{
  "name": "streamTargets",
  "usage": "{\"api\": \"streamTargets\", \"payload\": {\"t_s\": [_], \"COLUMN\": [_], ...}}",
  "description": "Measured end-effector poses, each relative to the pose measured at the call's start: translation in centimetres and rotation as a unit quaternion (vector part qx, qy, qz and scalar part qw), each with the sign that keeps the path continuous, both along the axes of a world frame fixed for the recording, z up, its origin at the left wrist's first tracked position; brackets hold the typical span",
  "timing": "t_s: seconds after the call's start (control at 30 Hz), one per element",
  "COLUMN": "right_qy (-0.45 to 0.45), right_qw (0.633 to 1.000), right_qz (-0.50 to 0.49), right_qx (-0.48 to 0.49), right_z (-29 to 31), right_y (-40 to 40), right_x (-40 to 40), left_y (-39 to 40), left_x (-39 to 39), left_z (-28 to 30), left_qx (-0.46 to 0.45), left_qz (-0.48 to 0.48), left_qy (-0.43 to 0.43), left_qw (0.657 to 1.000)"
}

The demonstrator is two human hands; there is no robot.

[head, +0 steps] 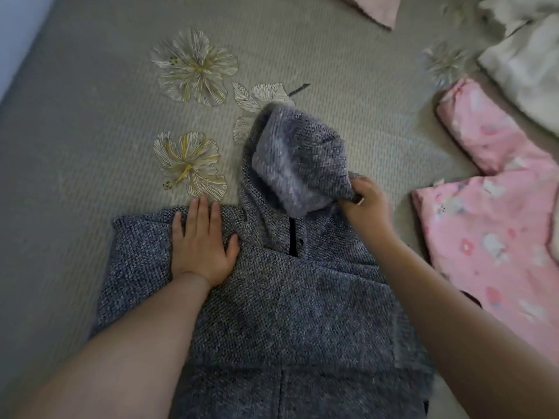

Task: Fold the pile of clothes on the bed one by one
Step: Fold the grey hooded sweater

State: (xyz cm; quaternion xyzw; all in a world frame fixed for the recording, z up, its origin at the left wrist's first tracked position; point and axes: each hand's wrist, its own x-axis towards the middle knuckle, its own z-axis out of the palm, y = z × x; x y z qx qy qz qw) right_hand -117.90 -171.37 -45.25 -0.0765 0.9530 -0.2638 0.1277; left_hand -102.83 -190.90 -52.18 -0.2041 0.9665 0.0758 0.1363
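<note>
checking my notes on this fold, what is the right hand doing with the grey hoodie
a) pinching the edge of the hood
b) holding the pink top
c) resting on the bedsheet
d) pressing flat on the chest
a: the right hand pinches the edge of the hood of the grey hoodie, while the left hand lies flat on its shoulder.

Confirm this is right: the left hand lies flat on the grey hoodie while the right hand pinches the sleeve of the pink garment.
Not quite. In the head view the right hand pinches the hood of the grey hoodie, not the pink garment, which lies untouched to the right. The left hand does lie flat on the hoodie.
</note>
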Motion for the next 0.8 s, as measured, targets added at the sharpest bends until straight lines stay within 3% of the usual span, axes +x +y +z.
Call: {"api": "streamTargets", "payload": {"t_s": [0.17, 0.3, 0.37, 0.4, 0.5, 0.57, 0.7, 0.8], "right_qy": [0.049, 0.124, 0.193, 0.222, 0.302, 0.337, 0.357, 0.352], "right_qw": [0.998, 0.989, 0.974, 0.965, 0.932, 0.908, 0.896, 0.901], "right_qz": [0.025, 0.071, 0.117, 0.136, 0.200, 0.250, 0.261, 0.237], "right_qx": [-0.034, -0.045, -0.035, -0.029, -0.017, 0.003, 0.051, 0.091], "right_z": [3.1, 5.2, 5.6, 5.7, 5.7, 5.3, 4.3, 2.8], "right_y": [4.5, 5.9, 6.4, 6.6, 7.6, 8.5, 10.7, 12.1], "right_x": [5.8, 10.6, 13.3, 14.6, 18.4, 20.9, 24.1, 26.0], "left_y": [0.1, 1.4, 3.3, 4.4, 6.5, 7.0, 8.2, 9.0], "left_x": [0.8, 2.9, 5.0, 5.9, 6.8, 6.7, 8.7, 12.5], "left_z": [0.9, 3.9, 5.9, 7.0, 9.2, 10.0, 10.1, 9.0], "left_qx": [0.084, 0.204, 0.309, 0.380, 0.577, 0.618, 0.635, 0.700], "left_qz": [0.019, 0.072, 0.147, 0.197, 0.390, 0.471, 0.490, 0.474], "left_qy": [0.098, 0.259, 0.288, 0.262, 0.107, 0.085, 0.183, 0.192], "left_qw": [0.991, 0.941, 0.894, 0.865, 0.710, 0.625, 0.568, 0.499]}}
